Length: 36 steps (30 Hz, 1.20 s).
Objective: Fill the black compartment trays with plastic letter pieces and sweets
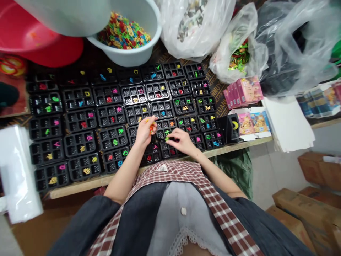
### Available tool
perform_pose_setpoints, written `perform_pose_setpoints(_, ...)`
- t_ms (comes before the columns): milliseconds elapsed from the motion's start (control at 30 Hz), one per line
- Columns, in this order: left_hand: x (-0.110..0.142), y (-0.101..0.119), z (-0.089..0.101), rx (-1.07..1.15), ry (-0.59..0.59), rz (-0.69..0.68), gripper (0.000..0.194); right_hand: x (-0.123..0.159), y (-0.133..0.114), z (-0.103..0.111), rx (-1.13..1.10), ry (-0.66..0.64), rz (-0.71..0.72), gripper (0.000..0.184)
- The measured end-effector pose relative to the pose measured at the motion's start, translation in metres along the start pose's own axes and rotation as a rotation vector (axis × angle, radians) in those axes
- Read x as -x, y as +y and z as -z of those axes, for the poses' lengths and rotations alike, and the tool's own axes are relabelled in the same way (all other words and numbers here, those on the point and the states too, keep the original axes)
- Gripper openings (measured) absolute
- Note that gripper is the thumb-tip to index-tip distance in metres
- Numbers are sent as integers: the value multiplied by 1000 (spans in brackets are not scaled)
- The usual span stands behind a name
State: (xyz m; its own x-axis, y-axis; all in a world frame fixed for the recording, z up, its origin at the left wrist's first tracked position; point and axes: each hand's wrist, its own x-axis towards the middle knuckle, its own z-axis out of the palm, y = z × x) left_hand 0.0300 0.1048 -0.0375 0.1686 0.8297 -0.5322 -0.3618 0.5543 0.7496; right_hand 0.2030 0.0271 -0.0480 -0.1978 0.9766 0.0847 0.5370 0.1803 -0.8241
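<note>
Rows of black compartment trays [110, 111] cover the table, many with small coloured plastic pieces in their compartments. My left hand [144, 132] is closed around a few small orange plastic pieces [151, 128], which show at its fingertips above the trays. Just to its right, my right hand [182, 140] pinches a small green plastic piece [167, 138] over a tray near the front edge. Part of that tray is hidden by my right fingers. The exact shape of the pieces in my hands is too small to make out.
Behind the trays stand a pale blue tub [125, 56] of colourful pieces, a red basin [64, 49] and clear plastic bags [170, 39]. Pink printed packets [249, 89] and white sheets [287, 124] lie at right; clear plastic sleeves [18, 170] are at left. Cardboard boxes [295, 209] sit below.
</note>
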Motion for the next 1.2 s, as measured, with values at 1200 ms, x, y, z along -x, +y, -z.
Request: perform_pose_setpoints(1200, 23, -15, 10, 223, -116, 216, 46, -46, -13, -21, -309, 118, -138, 15)
